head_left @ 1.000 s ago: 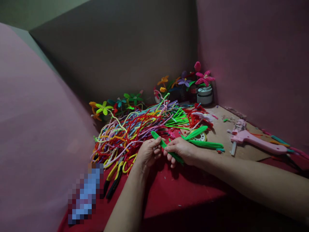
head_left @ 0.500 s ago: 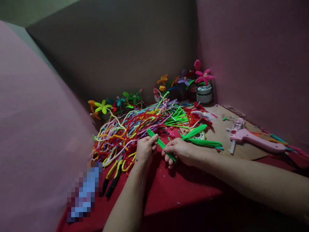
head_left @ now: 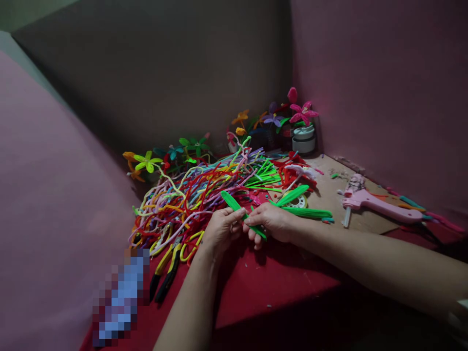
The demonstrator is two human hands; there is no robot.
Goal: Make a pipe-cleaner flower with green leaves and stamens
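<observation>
Over red cloth (head_left: 270, 287), both hands (head_left: 222, 228) (head_left: 272, 222) pinching a green fuzzy strip (head_left: 230, 200), multicoloured pipe cleaners (head_left: 197, 187) heaped beyond

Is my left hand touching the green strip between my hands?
Touching. The head view shows the thumb of your left hand lying across the green strip, pinching it.

A closer pinch
My left hand (head_left: 222, 227) now grips the green pipe-cleaner strip (head_left: 229, 200) lower, nearer my right hand (head_left: 271, 222).
</observation>
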